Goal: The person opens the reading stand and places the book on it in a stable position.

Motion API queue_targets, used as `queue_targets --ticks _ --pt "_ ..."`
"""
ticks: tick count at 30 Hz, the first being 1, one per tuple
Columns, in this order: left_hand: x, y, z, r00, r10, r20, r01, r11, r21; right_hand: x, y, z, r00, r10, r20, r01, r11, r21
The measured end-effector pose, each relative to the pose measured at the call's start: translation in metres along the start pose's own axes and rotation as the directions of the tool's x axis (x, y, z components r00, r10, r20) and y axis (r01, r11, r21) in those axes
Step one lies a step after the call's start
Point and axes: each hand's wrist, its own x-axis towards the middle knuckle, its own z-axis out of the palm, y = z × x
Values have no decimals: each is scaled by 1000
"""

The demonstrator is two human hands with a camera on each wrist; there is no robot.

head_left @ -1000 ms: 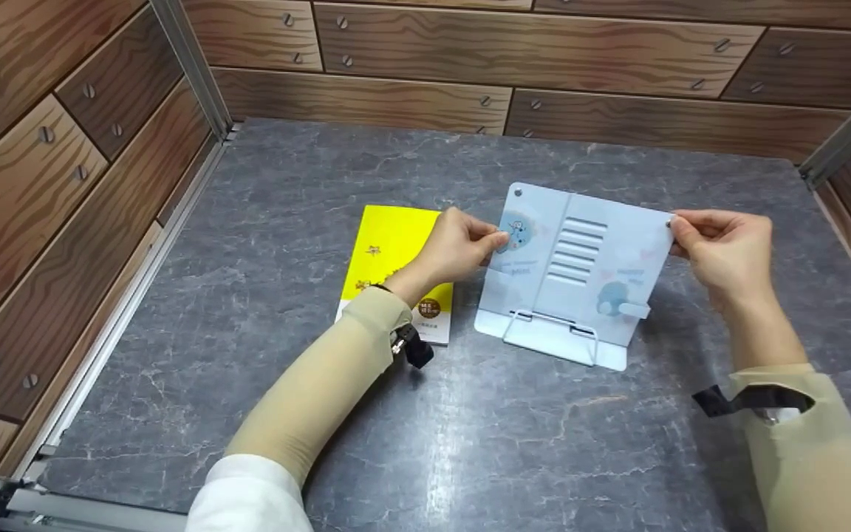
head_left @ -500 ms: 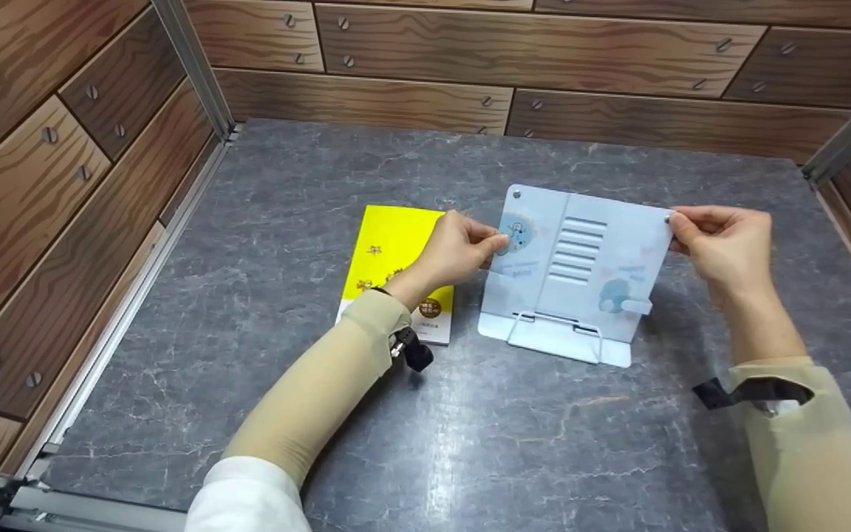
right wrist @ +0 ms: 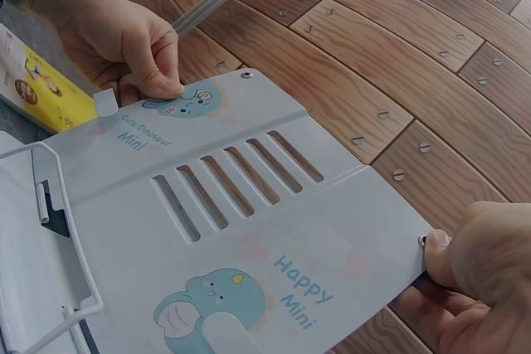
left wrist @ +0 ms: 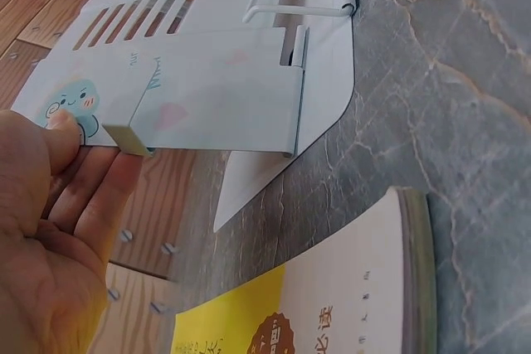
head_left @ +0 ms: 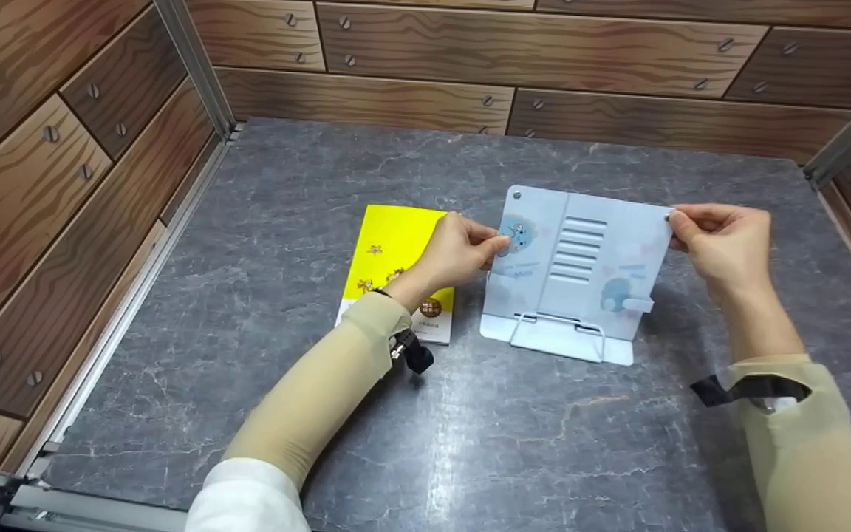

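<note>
A pale blue-white book stand [head_left: 580, 251] with slots, cartoon dinosaurs and a wire page holder [head_left: 558, 340] stands tilted back on the table, its base plate flat toward the person. My left hand [head_left: 456, 251] pinches its left edge beside a dinosaur print, thumb in front and fingers behind. At the upper right corner, my right hand [head_left: 730, 244] pinches the panel near a small rivet. The right wrist view shows "Happy Mini" lettering and the right thumb [right wrist: 438, 254] on that corner. A yellow and white book [head_left: 396, 244] lies partly under the left forearm in the head view.
The grey marbled table [head_left: 307, 414] is bordered by wood-patterned walls [head_left: 411, 96] at the back and sides. A metal rail [head_left: 122, 310] runs along the left edge.
The book stand's base has shifted slightly right and away from the person, and its panel leans a little differently. Both hands keep their grip on its edges. The book stays put.
</note>
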Motion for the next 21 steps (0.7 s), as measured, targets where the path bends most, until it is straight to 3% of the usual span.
queue_targets --ticks 9,16,21 --pt "-2 1 2 1000 -19 -5 19 999 -46 3 0 3 999 8 -34 -11 996 -89" --pt "-4 1 2 999 -31 -16 30 997 -64 4 0 6 999 20 -28 -22 996 -89" --pt "-5 2 3 999 -41 -18 39 996 -75 5 -1 7 999 13 -46 -21 982 -190"
